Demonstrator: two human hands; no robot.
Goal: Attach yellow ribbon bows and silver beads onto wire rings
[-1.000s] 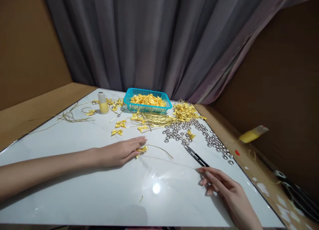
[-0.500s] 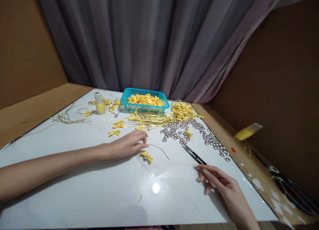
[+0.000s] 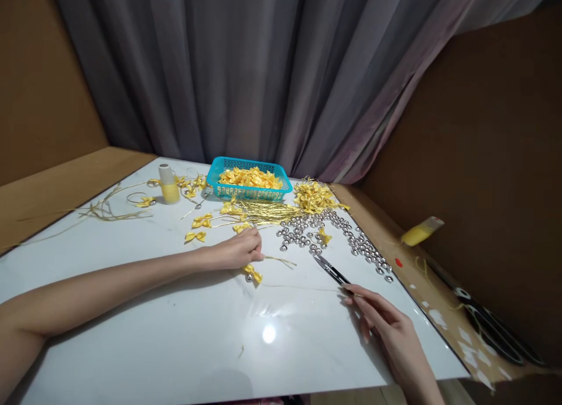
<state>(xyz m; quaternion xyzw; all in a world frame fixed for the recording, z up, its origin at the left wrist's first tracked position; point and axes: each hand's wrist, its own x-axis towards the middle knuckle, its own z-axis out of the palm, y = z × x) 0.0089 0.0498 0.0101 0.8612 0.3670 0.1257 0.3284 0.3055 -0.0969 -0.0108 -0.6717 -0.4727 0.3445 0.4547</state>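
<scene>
Mid-frame, the left hand [image 3: 243, 249] pinches cord [image 3: 277, 258] beside one bow [image 3: 253, 273]; lower right, the right hand [image 3: 387, 318] pinches one thread [image 3: 302, 287].

We've a grey curtain [image 3: 211, 71] at bk; brown walls [image 3: 44, 83] L & R; on our R, big scissors [image 3: 488, 323] nr white scraps [image 3: 437, 318]; a red bit [image 3: 398, 263] farther bk.

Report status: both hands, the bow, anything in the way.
Left hand closed on gold cord. Right hand pinching thin thread. Yellow bow on white table beside left hand. Black snips close by right hand, might snag thread.
</scene>
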